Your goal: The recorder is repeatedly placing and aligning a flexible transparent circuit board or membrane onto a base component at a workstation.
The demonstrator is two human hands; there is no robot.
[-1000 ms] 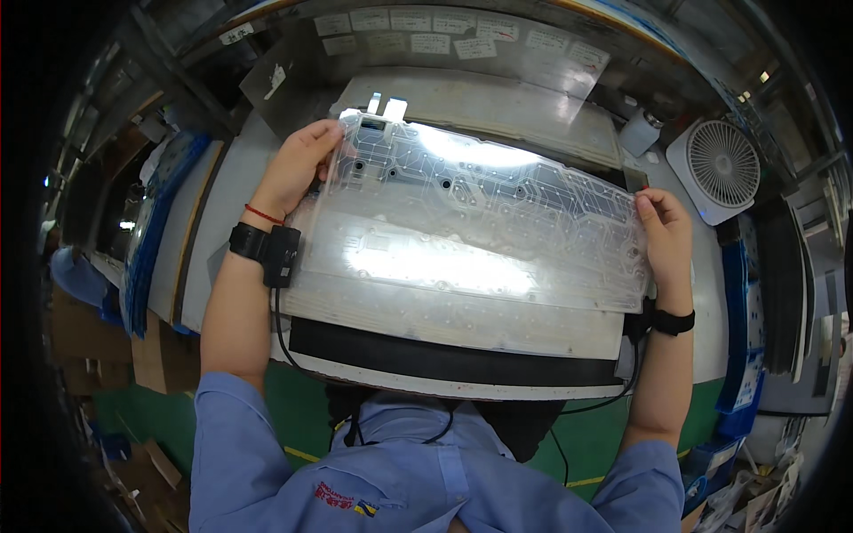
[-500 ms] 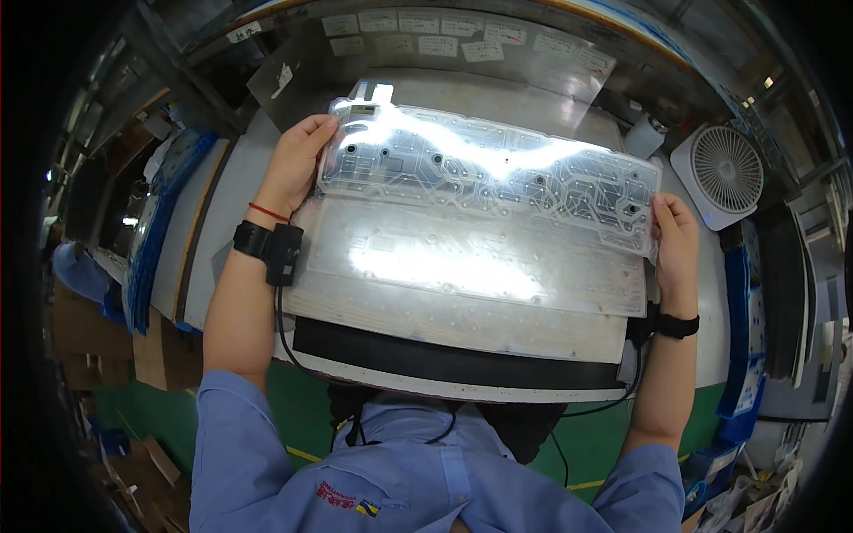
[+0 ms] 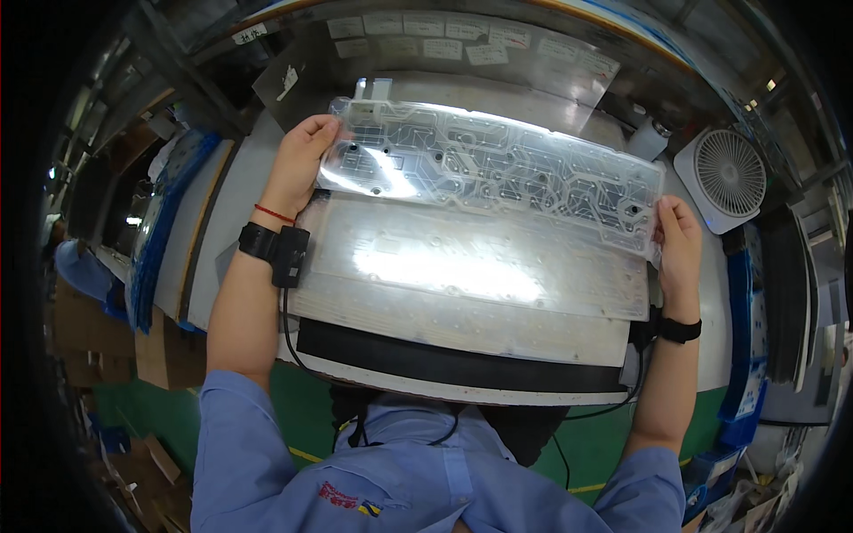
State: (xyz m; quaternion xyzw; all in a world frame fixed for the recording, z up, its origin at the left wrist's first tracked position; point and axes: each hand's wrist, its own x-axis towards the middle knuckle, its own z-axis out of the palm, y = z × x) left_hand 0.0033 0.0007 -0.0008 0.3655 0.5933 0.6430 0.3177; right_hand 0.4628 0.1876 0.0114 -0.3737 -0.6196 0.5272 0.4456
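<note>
A clear keyboard membrane sheet [image 3: 498, 169], printed with fine circuit traces and pierced by small holes, is held up and slightly tilted between my hands. My left hand [image 3: 302, 155] pinches its left end near the top corner, close to a short connector tail [image 3: 373, 89]. At the lower right corner my right hand [image 3: 677, 235] grips the sheet between thumb and fingers. Below it lies a stack of similar clear sheets [image 3: 462, 306], partly hidden by the raised one. Bright glare covers the middle of the stack.
Under the stack is a black mat [image 3: 444, 360] on the white table [image 3: 240, 231]. To the right stand a white fan [image 3: 724, 178] and a bottle [image 3: 649, 139]. A metal panel with paper notes [image 3: 442, 50] is at the back. Cables hang from both wrists.
The held sheet has tilted, so its glare has shrunk toward the left end and its traces show more clearly. Both hands keep their grip.
</note>
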